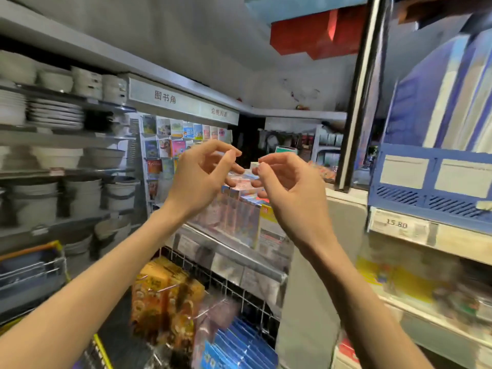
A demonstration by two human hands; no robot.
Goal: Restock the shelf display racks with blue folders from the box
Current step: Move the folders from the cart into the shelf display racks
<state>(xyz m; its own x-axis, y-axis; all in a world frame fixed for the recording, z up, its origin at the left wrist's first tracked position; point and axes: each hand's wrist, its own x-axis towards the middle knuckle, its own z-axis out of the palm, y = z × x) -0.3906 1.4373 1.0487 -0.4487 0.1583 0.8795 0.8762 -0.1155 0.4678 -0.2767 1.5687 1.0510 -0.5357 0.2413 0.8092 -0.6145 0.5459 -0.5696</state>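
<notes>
A blue folder rack stands on the right-hand shelf, with blue and white folders upright in it. A price tag reading 15.80 hangs below it. Both hands are raised in mid-air left of that rack, apart from it. My left hand has loosely curled fingers, with a gap between thumb and forefinger and nothing in it. On my right hand the thumb and forefinger tips sit close together beside a small white shape. Whether they pinch it is unclear. The box is not in view.
Stacked white bowls and plates fill the shelves at left. A card and booklet display is straight ahead, with packaged goods on a shelf under my hands. Orange packets hang on a wire grid below. Red boxes sit overhead.
</notes>
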